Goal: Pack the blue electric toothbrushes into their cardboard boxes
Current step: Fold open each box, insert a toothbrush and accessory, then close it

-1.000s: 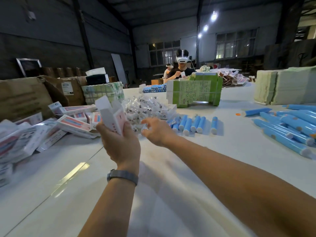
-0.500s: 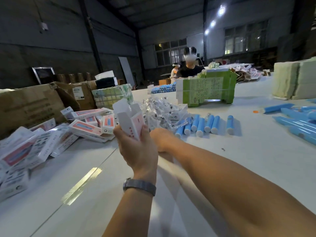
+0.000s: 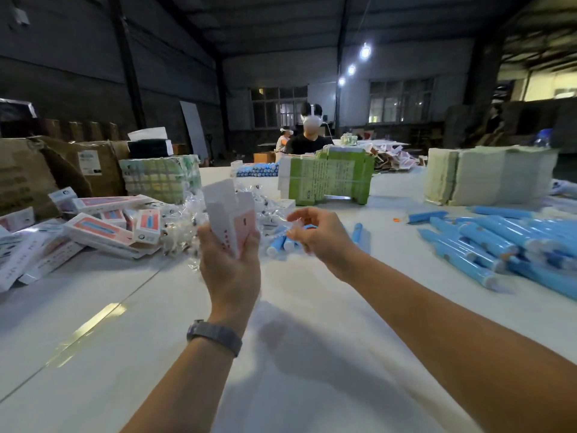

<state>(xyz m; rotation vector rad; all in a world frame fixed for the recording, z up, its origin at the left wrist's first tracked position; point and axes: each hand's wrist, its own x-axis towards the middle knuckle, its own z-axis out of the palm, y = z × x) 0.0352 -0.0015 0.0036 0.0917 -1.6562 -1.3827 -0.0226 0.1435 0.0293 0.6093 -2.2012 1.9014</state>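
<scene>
- Right hand (image 3: 318,235) has pulled back from the packet pile since a second ago, now lifted above the tabletop (image 3: 312,354) with something small and clear pinched between thumb and fingers; what it is is too blurred to tell.
- Left hand (image 3: 231,267) has risen a little and stayed wrapped round an upright cardboard box (image 3: 232,220), pink and white, top flaps open; grey watch (image 3: 215,337) on that wrist.
- Tabletop is white, wide, with a seam running diagonally at the left.
- Pale green stacks (image 3: 487,175) sit far right; green printed stack (image 3: 331,176) far centre, a person in a headset (image 3: 310,137) behind it.
- Brown cartons (image 3: 46,173) along the left edge.
- Large heap of blue electric toothbrushes (image 3: 499,242) lies at the right, well apart from both hands.
- Pile of packed pink-and-white boxes (image 3: 103,231) at the left.
- Clear plastic packets (image 3: 184,226) heaped behind the left hand.
- Short row of blue toothbrushes (image 3: 281,243) lies just beyond the right hand, partly hidden by it.
</scene>
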